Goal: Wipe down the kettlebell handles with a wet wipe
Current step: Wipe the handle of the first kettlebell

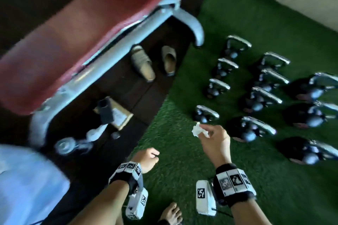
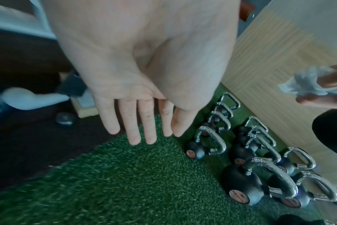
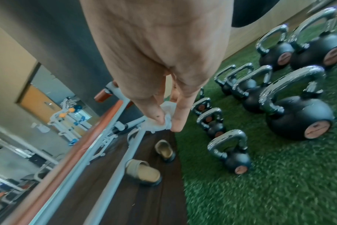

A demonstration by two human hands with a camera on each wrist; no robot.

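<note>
Several black kettlebells with chrome handles [image 1: 263, 95] stand in rows on green turf [image 1: 182, 151]; the rows also show in the left wrist view [image 2: 212, 137] and the right wrist view [image 3: 290, 85]. My right hand [image 1: 212, 139] pinches a crumpled white wet wipe [image 1: 198, 129] in the air, just in front of the nearest small kettlebell [image 1: 205, 115] and not touching it. The wipe [image 3: 164, 117] sits between thumb and fingertips. My left hand [image 1: 149, 159] hangs lower left with straight, relaxed fingers [image 2: 137, 121], holding nothing.
A red padded bench [image 1: 82, 33] on a white frame stands at left over dark floor. Two tan slippers [image 1: 142, 64] lie under it, with a small box [image 1: 117, 115], a plastic bottle [image 1: 73, 144] and white cloth nearby. My bare foot [image 1: 172, 213] is on the turf.
</note>
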